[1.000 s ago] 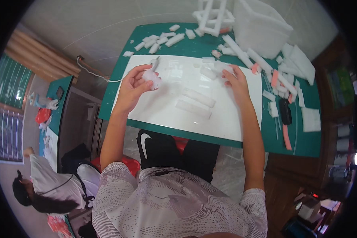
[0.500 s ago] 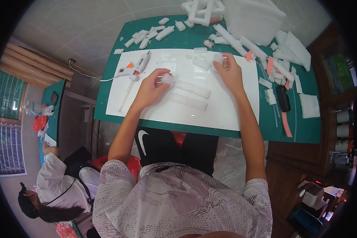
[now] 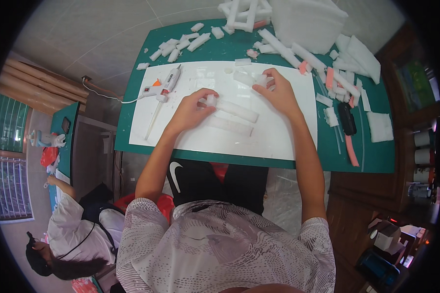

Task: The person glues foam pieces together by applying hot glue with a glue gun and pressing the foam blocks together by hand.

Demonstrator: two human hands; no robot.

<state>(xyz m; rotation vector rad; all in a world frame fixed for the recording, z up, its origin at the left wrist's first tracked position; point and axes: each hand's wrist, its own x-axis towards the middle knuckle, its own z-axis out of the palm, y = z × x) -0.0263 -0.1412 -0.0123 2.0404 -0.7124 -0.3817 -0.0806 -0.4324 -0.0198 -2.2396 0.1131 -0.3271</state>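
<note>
From my end, I have two pale foam strips on the white board (image 3: pixel 274 144) on the desk (image 3: pixel 215 158). The nearer strip (image 3: pixel 230 126) and the farther strip (image 3: pixel 238 112) lie flat, roughly parallel and just apart, long axes sloping from upper left to lower right. My left hand (image 3: pixel 209 100) is half curled, thumb and fingers gripping a small foam chunk (image 3: pixel 210 100) by the farther strip's left end; I cannot tell whether they touch. My right hand (image 3: pixel 262 83) is pinched around a foam bit (image 3: pixel 263 79), mostly hidden by the fingers. A short foam piece (image 3: pixel 243 78) lies just left of those fingertips, also sloping down to the right. Well to the left, the glue gun (image 3: pixel 172 79) points its nozzle toward the far edge.
</note>
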